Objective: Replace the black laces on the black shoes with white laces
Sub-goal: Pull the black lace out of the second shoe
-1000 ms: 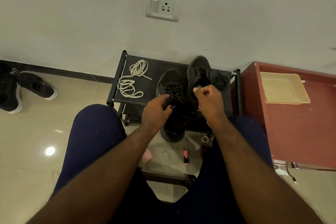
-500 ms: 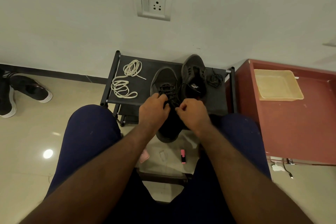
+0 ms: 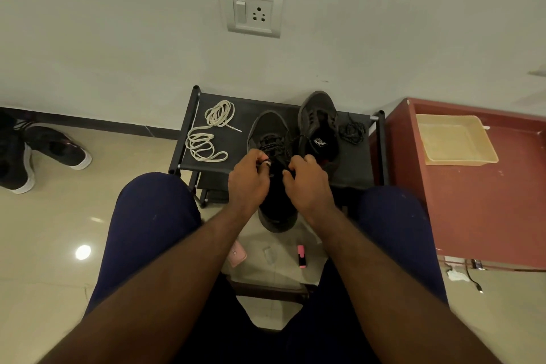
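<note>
- Shoes: our near black shoe [image 3: 270,128] lies on the rack [image 3: 233,167], heel past its front edge, with the second shoe [image 3: 319,117] just beside it.
- Our left grip [image 3: 246,183] and right grip [image 3: 308,188] both pinch the near shoe's black lace [image 3: 273,143].
- White laces [image 3: 211,134] lie coiled at the rack's left.

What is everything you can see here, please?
Laced fabric shoe: one, black, rack middle.
Unlaced fabric shoe: one, black, right of it.
Coiled cord laces: two, white, rack's left part.
Loose bunched lace: one, black, rack's right end.
Metal-framed shoe rack: one, black, against the wall.
Plastic tray: one, beige, on the cabinet.
Flat-topped cabinet: one, red, right.
White-soled sneakers: two, black, floor, left.
Wall socket: one, white, above the rack.
Highlighter pen: one, pink, floor between the knees.
Hands: two, left hand and right hand, pinching the threaded black lace.
</note>
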`<state>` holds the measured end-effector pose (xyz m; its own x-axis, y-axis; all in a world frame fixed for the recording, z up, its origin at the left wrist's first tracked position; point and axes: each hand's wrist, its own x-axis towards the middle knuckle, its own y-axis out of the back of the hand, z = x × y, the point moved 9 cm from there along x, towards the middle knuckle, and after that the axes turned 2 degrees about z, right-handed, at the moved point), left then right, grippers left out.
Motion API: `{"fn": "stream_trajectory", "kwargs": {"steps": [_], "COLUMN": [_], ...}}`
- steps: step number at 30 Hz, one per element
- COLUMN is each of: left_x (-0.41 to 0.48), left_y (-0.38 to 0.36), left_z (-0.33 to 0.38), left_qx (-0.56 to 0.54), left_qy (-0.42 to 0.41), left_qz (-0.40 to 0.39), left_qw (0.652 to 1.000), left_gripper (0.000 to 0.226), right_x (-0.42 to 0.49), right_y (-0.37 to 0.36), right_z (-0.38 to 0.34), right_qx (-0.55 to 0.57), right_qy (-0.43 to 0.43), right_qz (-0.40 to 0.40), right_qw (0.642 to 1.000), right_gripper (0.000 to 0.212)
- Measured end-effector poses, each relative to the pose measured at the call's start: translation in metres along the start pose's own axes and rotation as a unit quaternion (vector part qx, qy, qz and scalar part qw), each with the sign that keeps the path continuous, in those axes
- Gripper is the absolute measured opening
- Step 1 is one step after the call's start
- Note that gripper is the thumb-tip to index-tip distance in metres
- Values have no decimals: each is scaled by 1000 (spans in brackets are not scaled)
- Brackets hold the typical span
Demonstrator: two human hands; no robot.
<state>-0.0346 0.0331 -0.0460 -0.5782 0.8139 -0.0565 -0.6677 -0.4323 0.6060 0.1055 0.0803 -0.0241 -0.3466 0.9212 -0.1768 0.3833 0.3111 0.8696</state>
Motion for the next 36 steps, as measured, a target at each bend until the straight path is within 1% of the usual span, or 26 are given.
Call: {"fn": "stream_trajectory", "kwargs": {"steps": [2,5,6,7,9,11,12,14,16,17,18,19,20,21,22,23,24,25,26,27,28,29,30,31,33,36], "left_x": [0,3,5,6,7,5,3,2,4,7,11,13,10,4,-2,-6,-7,-3,4,10,13,13,9,7,7,11], "left_y": [2,2,1,0,-2,-6,-9,-12,-13,-11,-5,-2,-6,-14,-19,-20,-18,-12,-4,2,4,1,-3,-7,-12,-9], "left_z": [-9,-22,-24,-22,-8,10,15,19,17,12,2,-13,-28,-37,-39,-40,-39,-38,-33,-24,-13,-1,10,15,16,13], "left_qx": [-44,-102,-108,-96,-33,31,62,111,117,85,20,-80,-204,-314,-384,-408,-402,-356,-267,-153,-46,34,81,108,162,209], "left_qy": [44,107,115,105,17,-86,-120,-162,-164,-134,-67,37,155,249,301,320,318,283,209,111,14,-72,-133,-165,-190,-178], "left_qz": [11,19,16,8,-19,-48,-58,-61,-55,-44,-26,-19,-26,-33,-35,-37,-41,-43,-47,-54,-60,-63,-68,-71,-72,-52], "left_qw": [998,989,987,990,999,995,989,979,978,986,997,996,966,916,872,854,858,890,939,980,997,995,985,978,966,960], "left_gripper": [5,3,3,4,12,28,34,33,23,19,17,17,17,16,15,14,13,13,17,26,37,46,50,47,32,21], "right_x": [0,0,-1,-1,-1,0,0,0,0,0,0,1,2,2,2,1,1,1,0,0,0,0,0,0,-1,-2], "right_y": [-2,-1,0,0,0,0,-1,-2,-3,-3,-2,-2,-2,-1,-1,-1,-1,0,0,1,2,3,3,3,2,1], "right_z": [7,17,18,19,19,18,18,16,15,14,14,14,15,15,15,15,15,16,17,19,20,20,19,19,16,14], "right_qx": [0,34,40,41,40,37,33,19,5,0,-4,-6,-4,-1,3,6,8,9,11,12,13,12,9,7,1,-9], "right_qy": [-17,-47,-52,-53,-48,-35,-30,-23,-20,-20,-21,-22,-23,-26,-29,-31,-35,-39,-45,-50,-51,-49,-45,-42,-39,-31], "right_qz": [-6,-2,0,0,3,5,2,-8,-14,-16,-17,-17,-17,-17,-17,-17,-17,-16,-15,-13,-10,-9,-8,-8,-11,-12], "right_qw": [1000,998,998,998,998,999,999,1000,1000,1000,1000,1000,1000,1000,999,999,999,999,999,999,999,999,999,999,999,999], "right_gripper": [15,17,18,18,16,14,16,21,20,19,19,18,17,17,16,16,16,16,17,17,18,18,18,18,17,18]}}
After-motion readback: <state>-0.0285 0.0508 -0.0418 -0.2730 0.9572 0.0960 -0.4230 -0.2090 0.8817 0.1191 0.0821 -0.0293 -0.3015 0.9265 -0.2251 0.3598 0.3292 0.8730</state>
